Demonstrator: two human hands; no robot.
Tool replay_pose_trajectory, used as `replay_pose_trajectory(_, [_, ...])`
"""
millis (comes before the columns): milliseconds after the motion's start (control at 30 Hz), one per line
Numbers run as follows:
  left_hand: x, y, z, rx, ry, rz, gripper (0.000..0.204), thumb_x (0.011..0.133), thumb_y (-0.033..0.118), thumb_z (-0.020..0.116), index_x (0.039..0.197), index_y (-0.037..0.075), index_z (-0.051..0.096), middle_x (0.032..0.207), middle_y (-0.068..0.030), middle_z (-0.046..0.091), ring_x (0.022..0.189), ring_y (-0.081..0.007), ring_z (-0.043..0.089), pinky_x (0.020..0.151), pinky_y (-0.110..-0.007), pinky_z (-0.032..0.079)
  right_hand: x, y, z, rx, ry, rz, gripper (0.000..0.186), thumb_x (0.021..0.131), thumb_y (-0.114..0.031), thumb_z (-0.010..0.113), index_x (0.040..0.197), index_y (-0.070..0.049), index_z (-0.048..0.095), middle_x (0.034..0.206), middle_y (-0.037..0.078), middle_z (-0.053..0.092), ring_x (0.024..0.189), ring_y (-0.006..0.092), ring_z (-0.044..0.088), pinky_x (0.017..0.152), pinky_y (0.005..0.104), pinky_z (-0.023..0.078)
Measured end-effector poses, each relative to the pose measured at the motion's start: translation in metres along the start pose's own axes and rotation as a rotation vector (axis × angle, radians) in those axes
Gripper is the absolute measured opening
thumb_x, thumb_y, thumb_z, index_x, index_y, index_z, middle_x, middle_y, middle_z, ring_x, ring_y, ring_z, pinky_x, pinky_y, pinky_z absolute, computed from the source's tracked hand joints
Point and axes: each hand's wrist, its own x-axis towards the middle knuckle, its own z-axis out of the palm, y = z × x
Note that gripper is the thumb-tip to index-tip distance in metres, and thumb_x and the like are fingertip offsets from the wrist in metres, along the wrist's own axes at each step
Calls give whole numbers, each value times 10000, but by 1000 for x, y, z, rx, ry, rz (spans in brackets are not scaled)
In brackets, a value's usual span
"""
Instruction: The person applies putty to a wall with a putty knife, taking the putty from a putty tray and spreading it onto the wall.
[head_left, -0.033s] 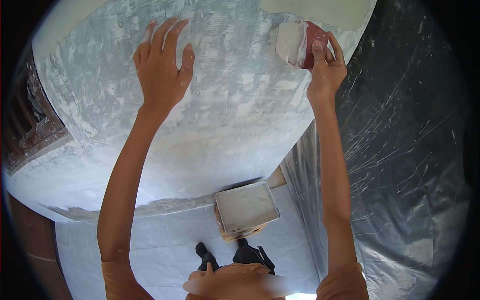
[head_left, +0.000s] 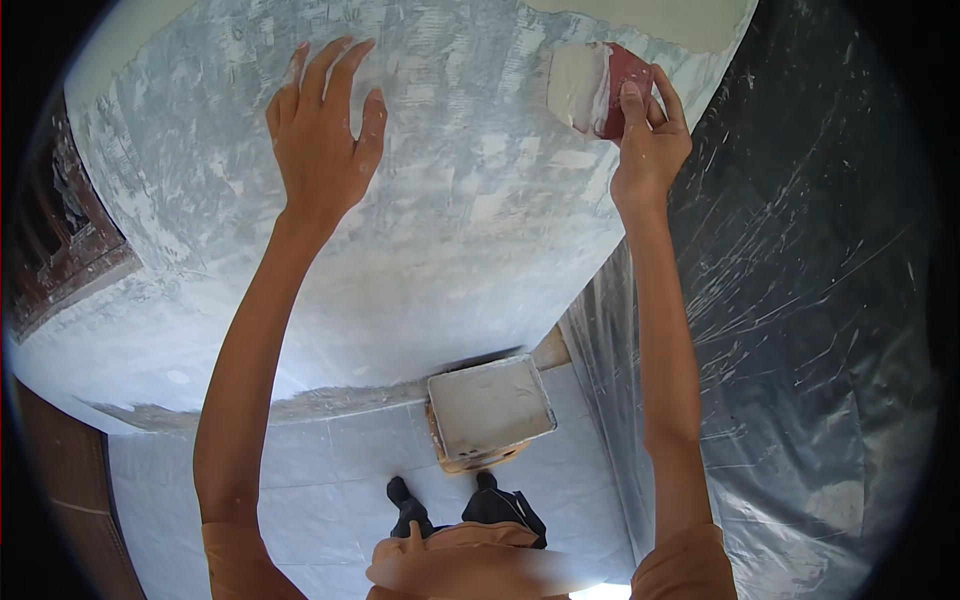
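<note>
My right hand (head_left: 650,140) grips a flat red putty spreader (head_left: 628,92) at the upper right, thumb on the near face and fingers behind it. A thick layer of cream putty (head_left: 576,88) covers the spreader's left part. Behind the tool rises a wall (head_left: 450,200) with a patchy grey and white coat. My left hand (head_left: 325,135) is raised at the upper left with its fingers spread and holds nothing. Its fingertips are at the wall; whether they press on it I cannot tell. Smooth cream patches (head_left: 650,18) lie along the wall's top.
Below, near my feet, a rectangular tray of pale putty (head_left: 490,410) sits on a yellowish support. Dark plastic sheeting (head_left: 800,300) streaked with white hangs at the right. A brown window frame (head_left: 75,250) borders the wall at the left. Grey sheeting or tiles (head_left: 300,490) cover the floor.
The whole view has shifted very slightly, and the spreader appears a little farther left. Both hands keep the same pose and hold.
</note>
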Motion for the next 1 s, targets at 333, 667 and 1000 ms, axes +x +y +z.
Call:
replay_pose_trajectory(333, [-246,107,-44,130,-494,-412,411,1016,312,467,1386,136,499,1429,-85,507,1409,-370,350,1108,-527,283,-173,97,-123,-287,-337,456,304,940,-79,641,1225,5,575,928,137,742,804,92,659,719,225,507])
replay_pose_trajectory(667, [-506,227,-111,22,-1053,-1038,396,1022,302,451,1363,107,499,1392,-131,526,1378,-374,379,1098,-516,309,-394,187,-268,-554,-535,840,265,929,-64,604,1169,41,643,1050,175,721,1020,182,688,874,279,507])
replay_pose_trajectory(1000, [-649,303,-115,-218,-1083,-1608,444,1036,307,444,1360,9,500,1133,-254,676,1047,-419,649,902,-454,488,-527,213,-313,-649,-869,848,243,924,5,558,1156,20,628,1020,161,712,951,211,695,868,299,505])
